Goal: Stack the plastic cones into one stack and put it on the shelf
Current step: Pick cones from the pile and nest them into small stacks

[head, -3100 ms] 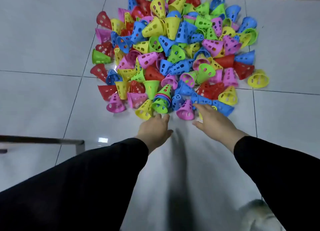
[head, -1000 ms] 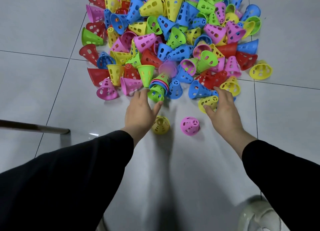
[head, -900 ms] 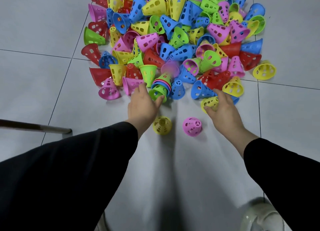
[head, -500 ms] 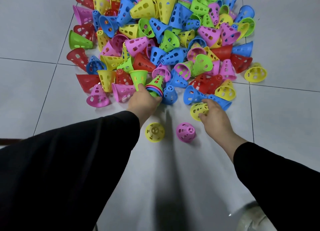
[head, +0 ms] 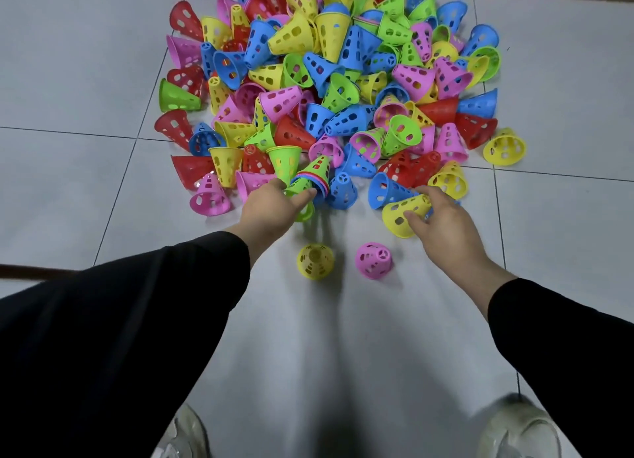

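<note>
- While both hands work the near edge of the pile of cones (head: 329, 90), I judge the step in hand to be the first gathering of cones; no tall stack exists yet, and no shelf is in view.
- Left hand (head: 271, 207): the grip is curled round a short nested stack (head: 314, 176) topped by a green cone, which lies tilted with its tip pointing away from me. Thumb and fingers wrap its wide end.
- Right hand (head: 442, 224): the grip pinches a yellow cone (head: 401, 214) lying on its side, open end toward the left hand. A blue cone (head: 386, 190) lies touching it, just beyond the fingers.
- Between the two grips and nearer to me, a small yellow cone (head: 315, 261) and a pink cone (head: 373, 260) stand upright on the tiled floor (head: 68, 183), apart from the pile.
- Next move, as I judge it: lift the yellow cone clear, turn it tip-up, align its open end over the tip of the nested stack and seat it squarely.
- Caution: perforated walls may snag; adjacent cones may roll when one is withdrawn.
</note>
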`<action>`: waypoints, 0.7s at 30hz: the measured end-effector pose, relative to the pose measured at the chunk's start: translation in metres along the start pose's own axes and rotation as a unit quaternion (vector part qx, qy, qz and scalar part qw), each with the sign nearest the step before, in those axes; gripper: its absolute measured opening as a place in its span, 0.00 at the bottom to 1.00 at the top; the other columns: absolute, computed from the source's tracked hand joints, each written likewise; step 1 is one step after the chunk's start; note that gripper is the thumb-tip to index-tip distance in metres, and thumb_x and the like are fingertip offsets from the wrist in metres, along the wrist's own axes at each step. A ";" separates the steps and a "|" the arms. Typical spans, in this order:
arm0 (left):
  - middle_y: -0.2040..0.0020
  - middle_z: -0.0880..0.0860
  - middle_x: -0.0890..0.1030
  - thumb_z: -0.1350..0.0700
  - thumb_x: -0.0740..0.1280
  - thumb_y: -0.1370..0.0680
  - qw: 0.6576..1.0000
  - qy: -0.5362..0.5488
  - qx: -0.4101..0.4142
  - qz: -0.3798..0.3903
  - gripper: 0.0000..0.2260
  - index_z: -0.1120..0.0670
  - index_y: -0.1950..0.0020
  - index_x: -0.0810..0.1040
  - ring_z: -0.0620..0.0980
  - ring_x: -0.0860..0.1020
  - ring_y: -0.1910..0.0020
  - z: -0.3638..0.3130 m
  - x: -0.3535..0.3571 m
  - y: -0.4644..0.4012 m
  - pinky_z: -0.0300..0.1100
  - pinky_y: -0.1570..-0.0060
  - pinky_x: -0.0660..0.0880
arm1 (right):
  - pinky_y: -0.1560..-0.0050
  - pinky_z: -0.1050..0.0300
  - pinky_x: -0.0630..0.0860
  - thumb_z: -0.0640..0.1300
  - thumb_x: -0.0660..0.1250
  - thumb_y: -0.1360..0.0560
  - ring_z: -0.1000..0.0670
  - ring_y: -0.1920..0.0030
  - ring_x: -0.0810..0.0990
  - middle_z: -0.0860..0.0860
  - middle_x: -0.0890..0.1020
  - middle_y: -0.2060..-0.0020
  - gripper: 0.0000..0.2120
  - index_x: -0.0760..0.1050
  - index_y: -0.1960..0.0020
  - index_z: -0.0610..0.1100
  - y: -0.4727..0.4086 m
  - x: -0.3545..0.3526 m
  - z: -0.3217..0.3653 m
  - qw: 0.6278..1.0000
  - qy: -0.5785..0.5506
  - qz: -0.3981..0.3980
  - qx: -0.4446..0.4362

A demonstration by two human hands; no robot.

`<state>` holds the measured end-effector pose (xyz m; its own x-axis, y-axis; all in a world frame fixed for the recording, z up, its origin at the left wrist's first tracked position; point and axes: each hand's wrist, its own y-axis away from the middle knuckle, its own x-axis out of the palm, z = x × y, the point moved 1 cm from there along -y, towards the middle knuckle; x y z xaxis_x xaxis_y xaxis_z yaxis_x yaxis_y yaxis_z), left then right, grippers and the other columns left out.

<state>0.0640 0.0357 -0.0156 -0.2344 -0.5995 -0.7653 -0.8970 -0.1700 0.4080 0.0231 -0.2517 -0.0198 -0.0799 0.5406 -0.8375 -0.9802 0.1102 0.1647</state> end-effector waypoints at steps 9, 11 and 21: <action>0.50 0.54 0.84 0.42 0.74 0.29 0.941 0.332 -0.061 0.036 0.22 0.54 0.41 0.81 0.50 0.78 0.57 0.021 0.001 0.056 0.41 0.57 0.75 | 0.44 0.53 0.72 0.49 0.67 0.23 0.48 0.42 0.76 0.50 0.77 0.39 0.20 0.72 0.32 0.50 0.052 -0.022 0.024 0.996 -0.046 -0.032 -0.068; 0.53 0.52 0.83 0.46 0.74 0.27 0.931 0.359 -0.058 0.029 0.19 0.54 0.40 0.80 0.48 0.78 0.58 0.022 0.008 0.069 0.39 0.59 0.74 | 0.44 0.51 0.74 0.51 0.67 0.23 0.46 0.43 0.77 0.50 0.76 0.38 0.21 0.71 0.31 0.50 0.067 -0.016 0.022 0.996 -0.011 -0.003 -0.083; 0.33 0.51 0.74 0.48 0.74 0.26 0.980 0.199 0.020 -0.004 0.34 0.47 0.23 0.62 0.50 0.74 0.36 0.037 0.065 0.107 0.49 0.35 0.72 | 0.47 0.47 0.76 0.51 0.66 0.21 0.43 0.45 0.78 0.49 0.73 0.38 0.22 0.69 0.29 0.49 0.077 0.020 0.017 0.993 0.045 0.071 -0.085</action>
<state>-0.0610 0.0078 -0.0407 -0.0708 -0.8568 -0.5107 -0.9137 -0.1497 0.3777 -0.0511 -0.2181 -0.0153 -0.2276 0.4634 -0.8564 -0.9738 -0.1080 0.2003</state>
